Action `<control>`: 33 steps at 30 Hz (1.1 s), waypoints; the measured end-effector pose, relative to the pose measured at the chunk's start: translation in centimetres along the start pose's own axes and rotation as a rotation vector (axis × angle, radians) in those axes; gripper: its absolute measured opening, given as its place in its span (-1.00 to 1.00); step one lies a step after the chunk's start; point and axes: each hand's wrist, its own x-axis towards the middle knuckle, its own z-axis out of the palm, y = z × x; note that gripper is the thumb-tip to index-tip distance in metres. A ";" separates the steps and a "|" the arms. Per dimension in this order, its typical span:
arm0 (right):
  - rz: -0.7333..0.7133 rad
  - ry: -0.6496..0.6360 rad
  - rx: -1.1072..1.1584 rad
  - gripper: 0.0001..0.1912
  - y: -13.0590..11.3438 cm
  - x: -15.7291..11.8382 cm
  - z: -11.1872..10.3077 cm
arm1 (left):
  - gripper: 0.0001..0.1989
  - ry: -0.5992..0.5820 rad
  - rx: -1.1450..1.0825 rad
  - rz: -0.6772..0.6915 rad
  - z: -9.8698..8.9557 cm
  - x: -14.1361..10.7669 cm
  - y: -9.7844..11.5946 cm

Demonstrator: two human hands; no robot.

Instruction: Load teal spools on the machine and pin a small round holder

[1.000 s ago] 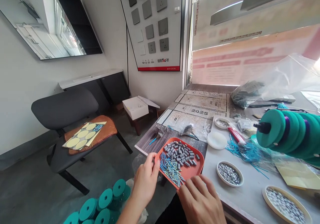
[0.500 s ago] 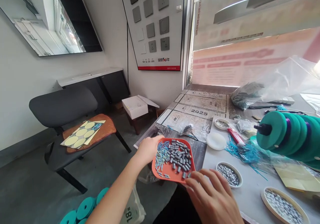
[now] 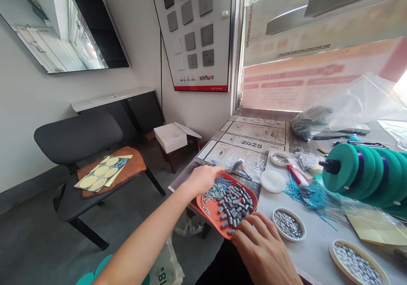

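Observation:
An orange tray (image 3: 212,218) with rounded corners is held at the table's near edge. My left hand (image 3: 203,180) is closed on its far left rim. My right hand (image 3: 259,239) grips the near right side with curled fingers, its thumb hidden. Short dark grey cylinders (image 3: 235,204) fill the right part of the tray. Thin bluish and silvery pieces (image 3: 216,188) lie in a heap on the left side, close to my left fingers.
Right of the tray stand a bowl of silver beads (image 3: 288,223), an oval dish of paler beads (image 3: 358,259) and a white lid (image 3: 272,180). Blue strands (image 3: 308,195) lie behind them. Green spools (image 3: 365,170) occupy the right side. A chair (image 3: 79,141) stands left.
The tray has shifted slightly right and turned, both hands staying on it. Its cylinders now sit closer to the right-hand rim. The camera view has moved a little.

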 end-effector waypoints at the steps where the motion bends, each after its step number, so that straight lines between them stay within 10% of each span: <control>1: -0.002 0.005 0.001 -0.58 0.0 0.1 0.0 | -0.60 0.009 0.001 -0.011 0.1 -0.4 -0.1; 17: 0.137 -0.021 -0.183 -0.63 0.3 -1.3 -1.2 | -0.59 0.069 0.017 -0.327 0.8 -5.7 1.2; 33: 0.072 -0.111 -0.440 -0.65 5.1 -2.3 -7.1 | -0.60 0.201 -0.183 -0.512 1.4 -7.5 1.8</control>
